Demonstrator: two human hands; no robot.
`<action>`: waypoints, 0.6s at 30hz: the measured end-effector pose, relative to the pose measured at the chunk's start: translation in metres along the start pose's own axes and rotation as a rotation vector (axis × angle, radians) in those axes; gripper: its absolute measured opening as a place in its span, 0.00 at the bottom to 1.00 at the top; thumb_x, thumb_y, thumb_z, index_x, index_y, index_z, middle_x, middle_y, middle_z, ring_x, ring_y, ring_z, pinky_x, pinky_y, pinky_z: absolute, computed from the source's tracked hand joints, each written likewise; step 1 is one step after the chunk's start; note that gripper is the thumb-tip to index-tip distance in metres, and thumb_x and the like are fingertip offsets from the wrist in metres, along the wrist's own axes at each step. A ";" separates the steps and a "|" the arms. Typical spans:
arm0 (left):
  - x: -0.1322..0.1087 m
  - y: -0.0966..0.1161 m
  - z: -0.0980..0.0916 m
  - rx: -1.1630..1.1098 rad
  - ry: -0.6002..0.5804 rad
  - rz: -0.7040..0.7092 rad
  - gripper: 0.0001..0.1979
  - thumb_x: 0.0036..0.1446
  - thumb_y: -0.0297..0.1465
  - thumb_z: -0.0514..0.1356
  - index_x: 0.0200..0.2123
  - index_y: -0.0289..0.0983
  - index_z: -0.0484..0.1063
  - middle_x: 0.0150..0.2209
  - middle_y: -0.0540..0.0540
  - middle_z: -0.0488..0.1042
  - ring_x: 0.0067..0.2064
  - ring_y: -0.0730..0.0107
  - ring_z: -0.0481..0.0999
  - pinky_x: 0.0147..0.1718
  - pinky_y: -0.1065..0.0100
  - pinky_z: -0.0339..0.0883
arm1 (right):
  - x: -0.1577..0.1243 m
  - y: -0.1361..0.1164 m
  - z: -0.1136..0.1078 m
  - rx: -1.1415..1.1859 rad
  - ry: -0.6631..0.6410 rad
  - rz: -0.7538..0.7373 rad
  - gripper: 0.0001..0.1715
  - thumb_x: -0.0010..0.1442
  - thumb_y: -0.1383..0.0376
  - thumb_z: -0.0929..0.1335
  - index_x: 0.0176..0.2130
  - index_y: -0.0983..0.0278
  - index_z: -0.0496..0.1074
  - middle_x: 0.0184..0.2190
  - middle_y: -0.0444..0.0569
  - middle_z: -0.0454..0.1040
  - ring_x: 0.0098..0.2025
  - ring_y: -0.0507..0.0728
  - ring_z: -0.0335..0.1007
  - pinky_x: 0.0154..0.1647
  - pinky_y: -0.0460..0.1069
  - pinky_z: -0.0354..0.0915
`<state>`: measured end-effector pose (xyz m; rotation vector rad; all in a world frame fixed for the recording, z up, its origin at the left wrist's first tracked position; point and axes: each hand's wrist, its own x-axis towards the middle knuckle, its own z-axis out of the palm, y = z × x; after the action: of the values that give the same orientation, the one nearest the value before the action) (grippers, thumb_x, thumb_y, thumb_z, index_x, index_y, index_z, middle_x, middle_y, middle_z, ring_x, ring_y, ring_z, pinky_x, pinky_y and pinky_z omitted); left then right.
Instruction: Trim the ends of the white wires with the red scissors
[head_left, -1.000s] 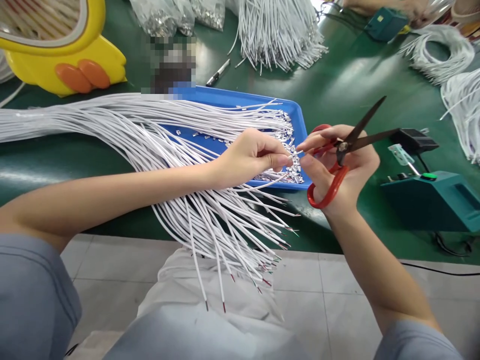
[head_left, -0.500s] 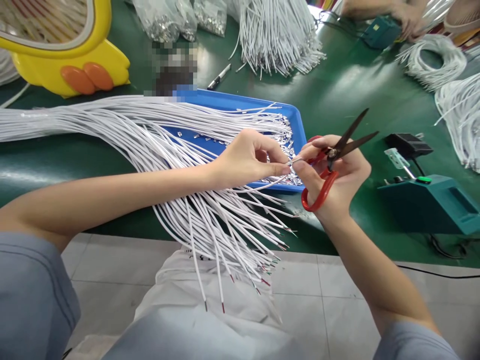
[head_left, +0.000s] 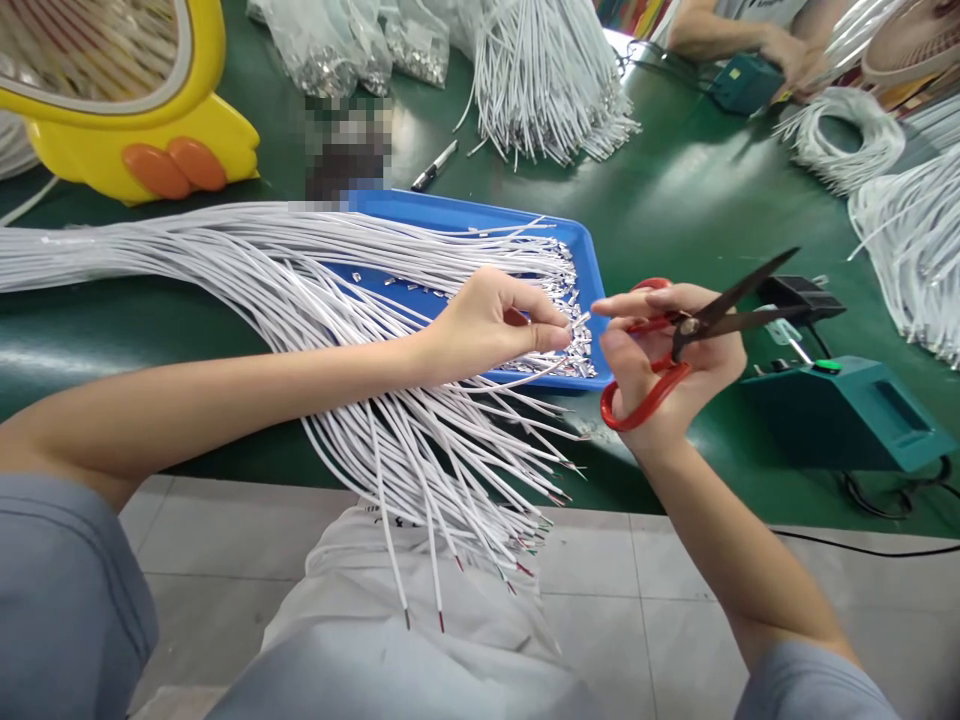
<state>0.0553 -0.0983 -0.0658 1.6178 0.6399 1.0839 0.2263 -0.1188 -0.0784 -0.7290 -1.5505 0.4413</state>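
Note:
My left hand (head_left: 491, 325) is closed in a pinch over the tray, with a small silvery metal connector (head_left: 581, 320) poking out at its fingertips. Whether a cable is fixed to that piece is hidden by the fingers. In my right hand (head_left: 701, 375) hangs a pair of red-handled scissors (head_left: 688, 328), fingers through the loops, blades parted and pointing right. The right thumb and forefinger are apart, just right of the connector. Beneath my left forearm runs a bundle of white cables (head_left: 217, 235). Several cable ends lie in the blue tray (head_left: 589, 255) among loose metal connectors; others fan towards my lap, showing coloured wire tips.
A teal device (head_left: 847, 415) stands on the green table (head_left: 660, 220) at right. Behind the tray are a pen (head_left: 435, 165), bags of metal parts (head_left: 322, 55) and another cable bundle (head_left: 551, 90). A yellow duck-shaped frame (head_left: 191, 140) is at left; a co-worker's hands (head_left: 795, 55) are at upper right.
The right fingers have come off the connector and parted, and the scissors have shifted right. My left hand keeps its pinch almost in place. The view has moved slightly.

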 end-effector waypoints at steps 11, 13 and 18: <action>0.001 0.002 0.000 0.059 -0.139 -0.029 0.10 0.54 0.20 0.57 0.22 0.30 0.72 0.20 0.52 0.70 0.23 0.83 0.65 0.24 0.78 0.60 | 0.003 0.000 -0.002 -0.013 -0.131 0.115 0.13 0.53 0.64 0.72 0.40 0.53 0.70 0.28 0.40 0.76 0.30 0.54 0.73 0.33 0.53 0.70; 0.001 0.001 0.000 0.044 -0.116 -0.023 0.09 0.54 0.21 0.59 0.22 0.30 0.73 0.20 0.51 0.70 0.23 0.83 0.65 0.24 0.78 0.60 | 0.004 0.000 -0.001 0.001 -0.116 0.102 0.13 0.53 0.64 0.72 0.40 0.56 0.70 0.28 0.40 0.75 0.29 0.53 0.72 0.33 0.52 0.70; -0.001 -0.002 0.000 0.058 0.017 -0.011 0.05 0.50 0.25 0.65 0.24 0.29 0.75 0.22 0.49 0.73 0.23 0.82 0.65 0.22 0.76 0.58 | 0.003 -0.003 -0.001 -0.023 -0.086 0.112 0.13 0.52 0.65 0.73 0.39 0.56 0.71 0.28 0.40 0.74 0.29 0.50 0.71 0.32 0.49 0.68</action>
<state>0.0551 -0.0986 -0.0679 1.6543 0.6965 1.0814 0.2265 -0.1185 -0.0741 -0.8266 -1.6020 0.5453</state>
